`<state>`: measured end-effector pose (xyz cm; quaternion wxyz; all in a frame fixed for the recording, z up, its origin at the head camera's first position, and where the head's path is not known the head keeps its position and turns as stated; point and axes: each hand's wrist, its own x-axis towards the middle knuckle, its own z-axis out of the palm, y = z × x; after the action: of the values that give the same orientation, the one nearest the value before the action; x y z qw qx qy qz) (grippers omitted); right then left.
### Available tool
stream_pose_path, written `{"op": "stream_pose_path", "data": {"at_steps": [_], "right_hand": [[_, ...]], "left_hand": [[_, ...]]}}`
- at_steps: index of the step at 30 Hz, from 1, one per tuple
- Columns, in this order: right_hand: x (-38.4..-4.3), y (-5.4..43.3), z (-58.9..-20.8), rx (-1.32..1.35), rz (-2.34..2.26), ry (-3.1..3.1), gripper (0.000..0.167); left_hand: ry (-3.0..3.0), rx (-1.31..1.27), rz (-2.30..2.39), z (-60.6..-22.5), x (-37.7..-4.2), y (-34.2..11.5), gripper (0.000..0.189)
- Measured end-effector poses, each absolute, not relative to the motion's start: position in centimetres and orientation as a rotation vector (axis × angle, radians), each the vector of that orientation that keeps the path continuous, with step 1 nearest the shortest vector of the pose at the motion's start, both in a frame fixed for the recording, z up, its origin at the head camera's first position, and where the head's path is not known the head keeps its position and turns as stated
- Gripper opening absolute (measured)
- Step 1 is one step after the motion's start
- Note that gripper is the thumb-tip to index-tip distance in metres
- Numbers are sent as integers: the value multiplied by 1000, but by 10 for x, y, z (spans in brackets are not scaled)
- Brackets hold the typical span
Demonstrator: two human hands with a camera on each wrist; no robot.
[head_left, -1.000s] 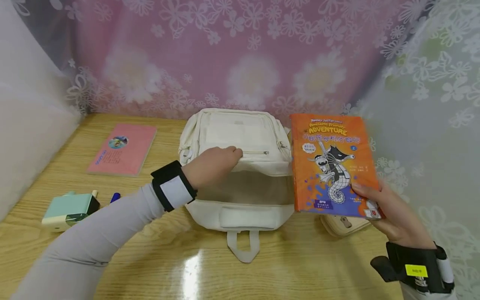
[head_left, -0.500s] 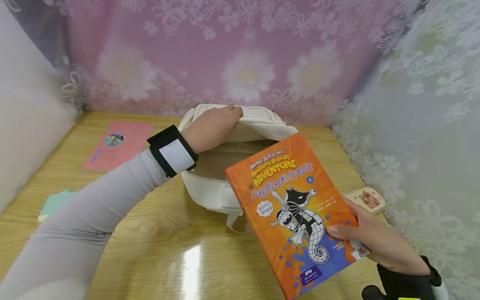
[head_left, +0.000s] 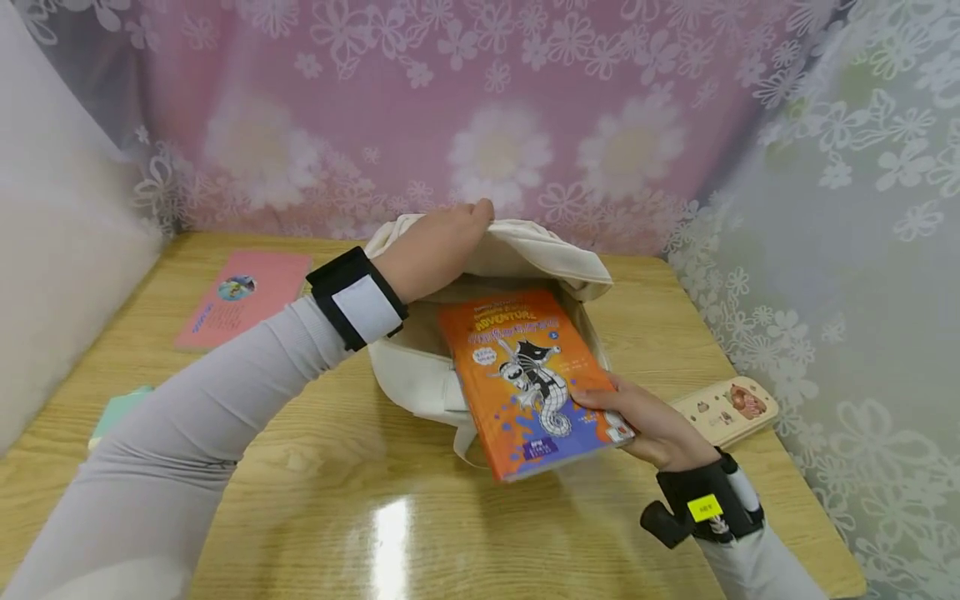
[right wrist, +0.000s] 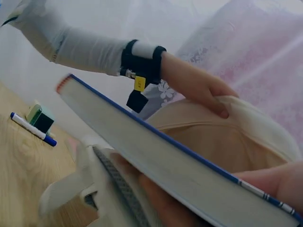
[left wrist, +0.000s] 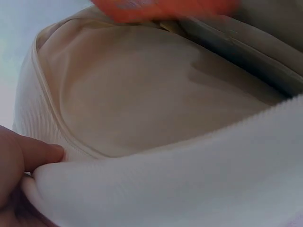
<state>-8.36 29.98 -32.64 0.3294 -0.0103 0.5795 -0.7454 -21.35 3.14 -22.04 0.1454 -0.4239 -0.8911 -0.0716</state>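
Note:
An off-white backpack (head_left: pixel 408 379) lies on the table with its main opening gaping toward the person. My left hand (head_left: pixel 438 250) pinches the upper edge of that opening and holds it raised; in the left wrist view the thumb (left wrist: pixel 45 153) presses on the fabric rim. My right hand (head_left: pixel 652 421) grips an orange and purple book (head_left: pixel 517 375) by its lower right corner, thumb on the cover and fingers beneath. The book's top end is inside the bag's mouth, its lower end out over the front edge. In the right wrist view the page block (right wrist: pixel 156 156) faces the camera.
Right of the bag lies a cream pencil case (head_left: pixel 727 412) with a bear picture. A pink booklet (head_left: pixel 247 296) lies at the back left. A mint-green box-shaped item (head_left: pixel 120 412) is partly behind the left sleeve, with a blue-capped marker (right wrist: pixel 33 128) beside it.
The left hand has lifted the bag's upper flap up and back, widening the opening. The right hand has brought the book from the right, tilting it, into the bag's mouth.

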Motion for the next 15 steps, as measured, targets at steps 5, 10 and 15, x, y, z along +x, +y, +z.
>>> {"op": "stream_pose_path", "data": {"at_steps": [5,10,15], "right_hand": [[-127,279,-322,172,-2049,1480,37],[-158,261,-320,351,-2111,1397,31],[-183,247,-320,330,-2167,1448,24]], "left_hand": [[-2572,-1219,-204,-220,-211,30,12],[-2545,-1206,-189,-219,-209,28,12],[-2528,-1209,-155,-218,-205,26,13]]}}
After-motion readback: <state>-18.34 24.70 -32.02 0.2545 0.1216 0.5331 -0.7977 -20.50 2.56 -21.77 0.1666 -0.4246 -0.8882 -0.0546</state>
